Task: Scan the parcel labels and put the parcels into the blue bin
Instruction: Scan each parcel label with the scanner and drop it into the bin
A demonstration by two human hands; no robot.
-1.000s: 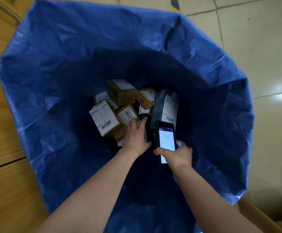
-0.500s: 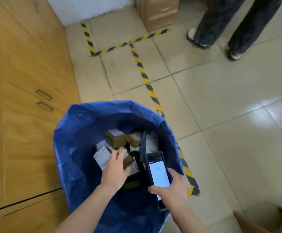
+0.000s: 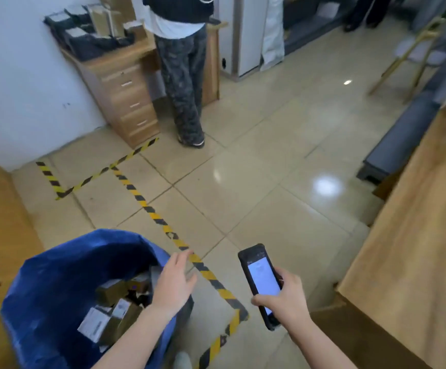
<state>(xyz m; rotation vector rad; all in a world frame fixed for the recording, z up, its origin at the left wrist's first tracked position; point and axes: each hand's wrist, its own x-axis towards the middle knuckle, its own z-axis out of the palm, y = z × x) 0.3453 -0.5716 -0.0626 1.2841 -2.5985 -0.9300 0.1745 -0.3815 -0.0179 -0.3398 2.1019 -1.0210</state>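
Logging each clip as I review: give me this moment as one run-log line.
left hand: empty, open, above blue bin rim | right hand: holding scanner, screen lit | parcels: in bin | phase: between parcels

The left hand (image 3: 173,283) is reaching forward from the near left, palm down, its fingers (image 3: 183,258) spread loosely and holding nothing. The bare left forearm is running back toward the near edge. The right hand (image 3: 285,295) is gripping a handheld scanner (image 3: 260,283), its fingers wrapping the right edge and the thumb pressing across the lower front.
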